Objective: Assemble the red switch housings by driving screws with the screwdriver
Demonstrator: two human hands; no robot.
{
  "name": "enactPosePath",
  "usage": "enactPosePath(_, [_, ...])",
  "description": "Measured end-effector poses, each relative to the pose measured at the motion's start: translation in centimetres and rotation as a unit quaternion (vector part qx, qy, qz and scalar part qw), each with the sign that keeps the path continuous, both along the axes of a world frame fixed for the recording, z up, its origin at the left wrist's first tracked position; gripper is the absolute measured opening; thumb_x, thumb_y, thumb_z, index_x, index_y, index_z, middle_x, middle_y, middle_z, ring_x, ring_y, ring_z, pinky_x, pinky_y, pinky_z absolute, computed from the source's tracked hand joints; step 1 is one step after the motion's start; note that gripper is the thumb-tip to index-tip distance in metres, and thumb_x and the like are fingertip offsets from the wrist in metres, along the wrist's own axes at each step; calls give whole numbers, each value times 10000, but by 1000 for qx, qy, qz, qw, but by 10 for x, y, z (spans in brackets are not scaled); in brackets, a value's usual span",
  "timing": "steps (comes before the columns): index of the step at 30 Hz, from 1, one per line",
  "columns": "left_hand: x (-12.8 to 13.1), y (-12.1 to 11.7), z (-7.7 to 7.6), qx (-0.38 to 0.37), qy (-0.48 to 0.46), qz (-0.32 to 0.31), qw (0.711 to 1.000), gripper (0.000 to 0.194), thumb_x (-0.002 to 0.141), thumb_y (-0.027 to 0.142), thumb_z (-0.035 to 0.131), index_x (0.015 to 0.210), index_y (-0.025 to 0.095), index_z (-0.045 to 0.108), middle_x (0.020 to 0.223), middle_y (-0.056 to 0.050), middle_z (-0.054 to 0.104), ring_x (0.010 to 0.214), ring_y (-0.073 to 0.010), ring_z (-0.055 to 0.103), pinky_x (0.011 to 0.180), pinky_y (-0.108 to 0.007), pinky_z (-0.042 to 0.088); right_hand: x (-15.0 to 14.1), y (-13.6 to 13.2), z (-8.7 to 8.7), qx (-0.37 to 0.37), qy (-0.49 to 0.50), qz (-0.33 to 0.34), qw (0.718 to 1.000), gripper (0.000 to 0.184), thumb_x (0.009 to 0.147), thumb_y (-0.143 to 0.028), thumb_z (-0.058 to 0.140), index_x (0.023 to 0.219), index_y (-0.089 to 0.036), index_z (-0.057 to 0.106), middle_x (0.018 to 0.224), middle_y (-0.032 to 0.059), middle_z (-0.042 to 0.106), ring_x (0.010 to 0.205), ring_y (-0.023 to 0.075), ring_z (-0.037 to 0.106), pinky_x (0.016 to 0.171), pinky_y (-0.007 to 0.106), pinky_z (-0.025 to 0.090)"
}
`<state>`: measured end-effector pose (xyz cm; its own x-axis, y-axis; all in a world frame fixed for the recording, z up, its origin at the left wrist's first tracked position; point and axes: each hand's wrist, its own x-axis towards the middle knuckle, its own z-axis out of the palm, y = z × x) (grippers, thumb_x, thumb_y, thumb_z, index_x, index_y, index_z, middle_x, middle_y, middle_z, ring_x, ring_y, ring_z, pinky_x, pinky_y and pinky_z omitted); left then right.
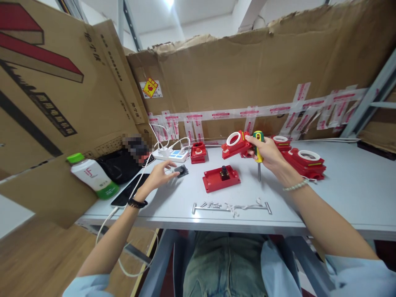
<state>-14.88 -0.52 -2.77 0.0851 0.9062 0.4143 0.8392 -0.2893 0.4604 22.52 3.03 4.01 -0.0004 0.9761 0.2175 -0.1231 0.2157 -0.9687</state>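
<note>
My left hand [161, 175] is low over the table, thumb and fingers apart. Its thumb tip is at the edge of a small dark grey square part [181, 170]; whether they touch I cannot tell. My right hand [267, 152] grips a screwdriver [258, 147] with a yellow-green handle, its shank pointing down. The same hand also holds a red housing cover [236, 145] with a white ring, tilted above the table. Below it lies an open red housing base [210, 181] with a black and brass-coloured component [224, 173] inside.
Near the front edge lie several screws [212, 204], a thin metal rod with crossbars [213, 209] and white string. More red housings [306, 163] stand right; a small red box [198, 152] and power strip [173, 155] are behind. A bottle [93, 175] and phone [128, 192] sit left.
</note>
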Motion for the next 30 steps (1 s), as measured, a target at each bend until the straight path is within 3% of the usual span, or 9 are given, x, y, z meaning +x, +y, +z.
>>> enactPosePath(4, [-19,-24,-7,-45,37,-3,998,436,698,588,673,880,192,649,931,-72,725,854,-261,665,769,-369,504,-1,0,-1,-11,5,-1,1000,365,687,-380,792,626,-181,492,441,-33,505,360,63,439,283,157,280])
enactPosePath(8, [-19,-31,-10,-42,40,-19,998,429,709,592,673,870,194,650,931,-72,718,853,-253,650,794,-380,501,-2,-1,-1,0,7,4,1000,422,625,-413,838,629,-185,483,436,-45,490,358,62,437,284,161,278])
enactPosePath(12, [22,-27,8,70,3,-36,997,377,816,515,632,1004,188,625,998,-76,688,874,-218,621,826,-368,492,-5,-3,-3,43,-9,31,999,453,608,-451,845,629,-186,479,427,-50,485,350,64,433,289,170,266])
enactPosePath(17, [115,-10,45,163,-39,-172,971,457,902,427,589,1292,211,488,1250,-113,596,1020,-195,614,807,-306,506,-11,-11,-5,116,-76,39,990,396,691,-497,777,693,-180,541,406,-40,517,325,77,420,295,189,261])
enactPosePath(20, [154,5,56,205,-66,-201,955,467,894,420,609,1292,206,491,1228,-111,591,989,-184,620,821,-308,520,-14,-19,-4,168,-112,29,979,375,761,-503,714,682,-173,556,395,-42,509,315,65,397,312,193,273])
enactPosePath(23, [166,14,54,224,-105,-219,944,425,884,388,632,1247,187,538,1143,-102,606,918,-166,623,840,-320,528,-14,-25,-3,198,-132,21,971,364,786,-514,683,708,-175,575,412,-45,518,330,63,403,332,194,292])
enactPosePath(26, [161,18,49,239,-131,-237,933,413,861,333,656,1230,181,548,1083,-85,609,898,-155,623,832,-305,538,-16,-25,-3,202,-147,36,968,382,750,-544,707,754,-180,592,457,-41,548,345,60,408,337,193,299])
enactPosePath(30, [150,16,47,328,-101,-222,913,440,779,211,676,1199,186,547,1078,-73,599,926,-168,613,840,-316,540,-17,-19,-3,100,-96,72,988,483,703,-655,691,798,-190,600,511,-29,566,355,71,444,296,184,264])
